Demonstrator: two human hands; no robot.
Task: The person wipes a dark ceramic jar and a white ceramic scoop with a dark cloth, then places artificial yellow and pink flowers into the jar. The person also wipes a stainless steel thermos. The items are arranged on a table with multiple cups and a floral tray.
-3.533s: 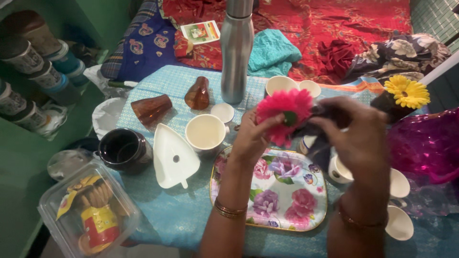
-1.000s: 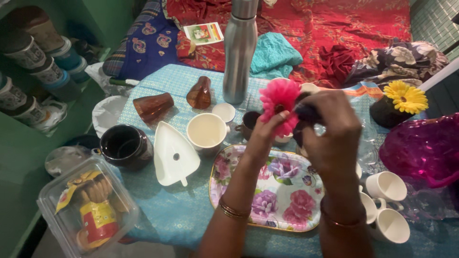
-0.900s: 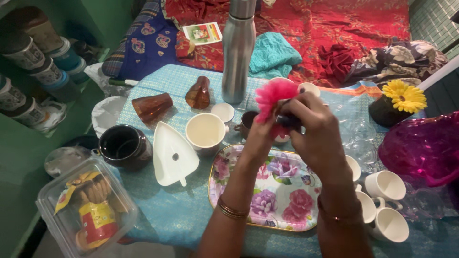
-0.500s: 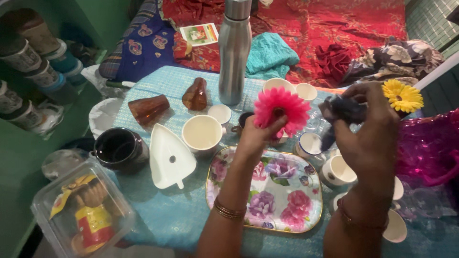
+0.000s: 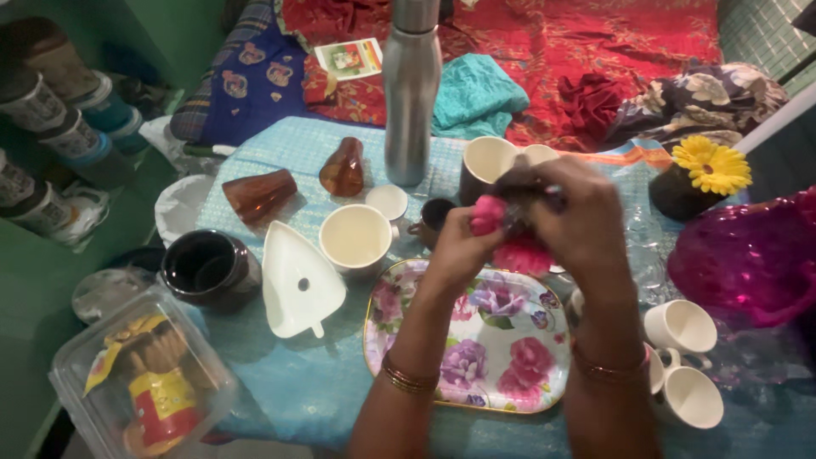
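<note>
Above the far edge of the floral tray (image 5: 501,374), my left hand (image 5: 455,251) grips a pink artificial flower (image 5: 518,251) from below. My right hand (image 5: 582,225) presses a dark cloth (image 5: 518,183) onto the top of the flower and covers most of the bloom. Only pink petals at the left and underneath show. Both hands sit close together over the blue tablecloth (image 5: 306,382).
A steel bottle (image 5: 410,89), two amber glasses (image 5: 344,166), a cream cup (image 5: 355,236), a white leaf-shaped dish (image 5: 297,280) and a black mug (image 5: 204,268) stand to the left. White cups (image 5: 680,327) and a yellow flower (image 5: 712,166) are on the right, beside a magenta bag (image 5: 748,263).
My right hand, which had pulled away to the right with the dark cloth, has come back onto the pink flower. The flower now sits lower and is mostly covered.
</note>
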